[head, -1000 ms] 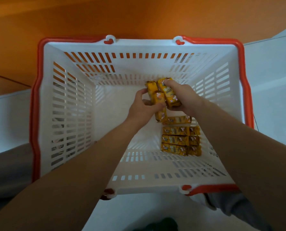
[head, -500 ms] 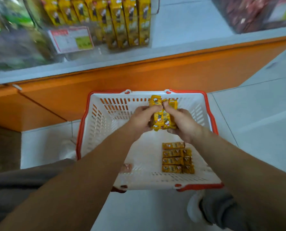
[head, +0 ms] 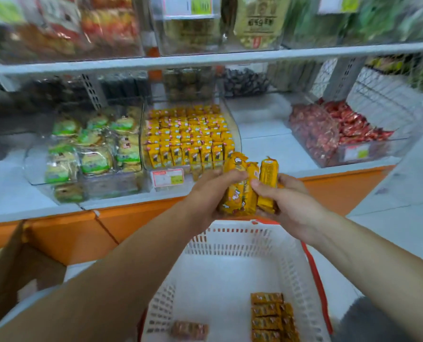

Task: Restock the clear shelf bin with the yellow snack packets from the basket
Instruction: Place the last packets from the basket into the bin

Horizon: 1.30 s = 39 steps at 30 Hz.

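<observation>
I have two grips and both are full. My left grip [head: 213, 193] and my right grip [head: 287, 203] are side by side, fingers curled round one bunch of yellow snack packets [head: 245, 186]. I can see three packets in the bunch. They stand up on end, pressed close together. My left fingers wrap round the left packet. My right thumb lies across the front of the bunch, and the right packet sits in my right palm.

The bunch is up in the air, above the far edge of the basket [head: 230, 245]. The basket is white with a red rim and sits low, near me.

The clear shelf bin [head: 190, 134] is just past my grips and a bit to the left. It sits on the lower shelf [head: 262, 141]. It has rows and rows of the same yellow packets standing up, too many and too blurry to count. One price tag [head: 167, 177] hangs on its front.

More yellow packets lie flat in the basket [head: 267, 314], on its right side, below my right arm. I count four, one under the other, with more ends beside them that I cannot count. One brown packet [head: 189, 330] lies alone near the bottom edge.

I count three clear bins on this shelf. The green snack bin [head: 92, 154] is left of the yellow one. The red snack bin [head: 329, 134] is well off to the right.
</observation>
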### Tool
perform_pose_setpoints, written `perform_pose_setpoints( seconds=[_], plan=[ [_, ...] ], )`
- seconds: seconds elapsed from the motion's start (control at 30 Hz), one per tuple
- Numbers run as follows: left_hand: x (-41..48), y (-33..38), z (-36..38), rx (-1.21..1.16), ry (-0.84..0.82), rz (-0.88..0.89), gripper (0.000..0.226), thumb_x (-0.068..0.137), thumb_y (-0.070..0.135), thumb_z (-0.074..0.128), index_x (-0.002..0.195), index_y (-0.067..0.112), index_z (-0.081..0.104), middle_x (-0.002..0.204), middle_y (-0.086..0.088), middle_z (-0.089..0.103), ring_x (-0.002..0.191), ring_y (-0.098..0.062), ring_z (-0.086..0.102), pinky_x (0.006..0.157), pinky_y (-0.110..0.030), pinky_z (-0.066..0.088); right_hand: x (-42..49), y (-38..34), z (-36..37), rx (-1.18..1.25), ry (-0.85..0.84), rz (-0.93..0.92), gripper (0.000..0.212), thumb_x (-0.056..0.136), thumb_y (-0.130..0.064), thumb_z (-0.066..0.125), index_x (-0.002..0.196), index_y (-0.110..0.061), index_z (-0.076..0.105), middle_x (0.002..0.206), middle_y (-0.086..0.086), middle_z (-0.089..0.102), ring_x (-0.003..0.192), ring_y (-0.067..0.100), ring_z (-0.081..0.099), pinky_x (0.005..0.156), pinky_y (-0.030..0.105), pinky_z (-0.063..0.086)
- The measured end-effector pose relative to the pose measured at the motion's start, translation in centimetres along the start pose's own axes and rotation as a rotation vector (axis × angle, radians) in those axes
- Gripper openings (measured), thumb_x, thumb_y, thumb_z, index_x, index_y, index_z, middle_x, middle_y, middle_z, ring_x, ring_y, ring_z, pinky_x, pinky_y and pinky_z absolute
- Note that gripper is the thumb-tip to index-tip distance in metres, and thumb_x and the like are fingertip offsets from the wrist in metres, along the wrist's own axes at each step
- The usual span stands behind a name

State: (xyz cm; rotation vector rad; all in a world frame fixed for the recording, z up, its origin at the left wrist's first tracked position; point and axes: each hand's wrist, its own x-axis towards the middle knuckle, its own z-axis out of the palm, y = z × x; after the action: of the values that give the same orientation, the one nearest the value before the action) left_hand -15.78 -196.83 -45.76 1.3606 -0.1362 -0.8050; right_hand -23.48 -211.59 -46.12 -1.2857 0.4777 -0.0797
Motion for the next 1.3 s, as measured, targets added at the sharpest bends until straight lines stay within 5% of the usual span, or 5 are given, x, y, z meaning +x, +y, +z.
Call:
perform_pose_setpoints(
  seconds=[0.2,0.6,1.03,1.17,1.3],
  plan=[
    [-0.9,1.2,-1.9,-0.048,0.034,0.001,0.020,0.089,0.024,0.070,0.104,0.014,0.076,0.097,-0.013,0.078,0.073,-0.025,0.075,0.058,-0.032,0.059,0.8,-0.3,2.6,-0.001,-0.026,-0.060,0.031,0.086,-0.009,0.073,0.115,-0.006,0.063,0.096,0.013,0.076,0.082,0.027,0.075,0.065,0.035,0.060],
    [0.5,2.3,-4.4,-0.029,0.024,-0.040,0.033,0.083,0.037,0.075,0.109,0.016,0.077,0.110,-0.014,0.077,0.102,-0.038,0.074,0.096,-0.057,0.056,2.4,0.5,2.4,-0.031,-0.083,-0.068,0.017,0.085,-0.016,0.075,0.100,-0.016,0.067,0.074,0.006,0.072,0.066,0.017,0.069,0.059,0.030,0.057],
    [0.6,2.5,-5.4,-0.018,0.095,0.025,0.067,0.065,0.042,0.082,0.123,0.013,0.066,0.105,-0.013,0.078,0.091,-0.032,0.077,0.066,-0.039,0.061,3.3,-1.1,3.3,0.127,-0.162,0.091,0.032,0.100,-0.037,0.049,0.106,-0.015,0.071,0.089,0.006,0.073,0.071,0.017,0.069,0.064,0.034,0.053],
    [0.5,2.5,-5.7,-0.013,0.108,0.038,0.065,0.067,0.040,0.080,0.123,0.013,0.065,0.102,-0.015,0.078,0.089,-0.032,0.078,0.068,-0.043,0.063,2.9,-0.9,3.4,0.129,-0.133,0.053,0.040,0.078,-0.028,0.077,0.109,-0.006,0.062,0.098,0.018,0.073,0.085,0.031,0.074,0.060,0.038,0.058],
    [0.5,2.3,-5.5,0.012,0.094,0.040,0.060,0.069,0.039,0.079,0.122,0.014,0.066,0.105,-0.014,0.078,0.093,-0.032,0.077,0.079,-0.048,0.063,2.5,-1.0,3.7,0.000,-0.109,0.007,0.054,0.056,-0.041,0.087,0.095,-0.014,0.062,0.074,0.001,0.070,0.061,0.019,0.066,0.047,0.028,0.048]
  ],
)
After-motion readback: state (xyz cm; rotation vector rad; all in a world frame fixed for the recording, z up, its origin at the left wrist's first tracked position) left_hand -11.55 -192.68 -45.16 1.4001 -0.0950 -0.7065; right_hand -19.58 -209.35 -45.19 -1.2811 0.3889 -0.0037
